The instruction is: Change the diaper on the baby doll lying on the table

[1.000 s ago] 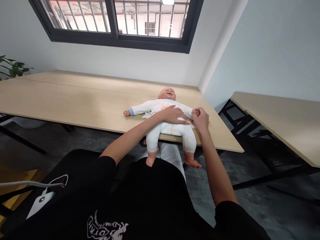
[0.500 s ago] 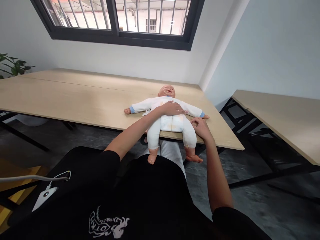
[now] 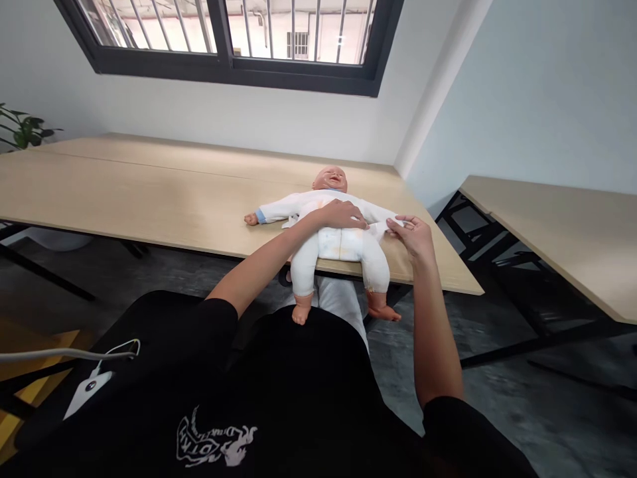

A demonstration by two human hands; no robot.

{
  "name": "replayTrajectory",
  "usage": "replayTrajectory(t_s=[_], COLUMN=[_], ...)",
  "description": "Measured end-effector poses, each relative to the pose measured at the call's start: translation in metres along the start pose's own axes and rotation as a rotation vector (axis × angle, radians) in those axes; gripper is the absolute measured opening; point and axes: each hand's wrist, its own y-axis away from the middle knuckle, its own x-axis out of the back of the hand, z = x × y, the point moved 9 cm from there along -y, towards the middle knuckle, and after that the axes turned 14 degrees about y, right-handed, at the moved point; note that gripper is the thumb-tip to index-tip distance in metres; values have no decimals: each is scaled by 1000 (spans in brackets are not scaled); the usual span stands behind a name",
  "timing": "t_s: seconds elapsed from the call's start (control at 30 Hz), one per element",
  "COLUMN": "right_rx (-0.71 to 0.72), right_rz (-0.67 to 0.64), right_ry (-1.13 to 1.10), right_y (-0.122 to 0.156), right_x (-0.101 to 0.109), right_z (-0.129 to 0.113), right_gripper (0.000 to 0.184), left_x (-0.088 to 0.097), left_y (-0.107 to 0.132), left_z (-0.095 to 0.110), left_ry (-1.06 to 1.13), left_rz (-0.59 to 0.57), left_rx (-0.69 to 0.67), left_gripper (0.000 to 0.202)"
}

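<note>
Over my black printed T-shirt, I am working on a vinyl baby doll in a white long-sleeved romper, which is lying on its back on a pale wooden tabletop. Its long axis is running near to far: the legs and bare feet are hanging past the near edge, the head is pointing away from me, and the arms are spreading left and right. My left grip is lying open and flat across the doll's middle, and I judge that this steady pressure is what stops the body sliding. My right grip is clamped, thumb and fingers together, on the white sleeve end at the right of the body. Drawing along the line of that arm, rather than lifting, seems the best way to keep the cloth from bunching. Beyond the doll's head, a black-framed barred window is sitting high in the far wall.
</note>
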Motion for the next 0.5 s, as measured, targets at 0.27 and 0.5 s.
replayTrajectory(t_s=[0.27, 0.5], right_rx=[109, 294], right_rz=[-178, -113], right_ry=[249, 642], right_y=[8, 23], right_x=[-60, -90], right_z=[-77, -99], right_gripper=[38, 27], left_x=[3, 8], left_y=[0, -5], left_z=[-5, -25], left_ry=[14, 180], left_rz=[76, 162], left_rx=[62, -18], left_gripper=[52, 35])
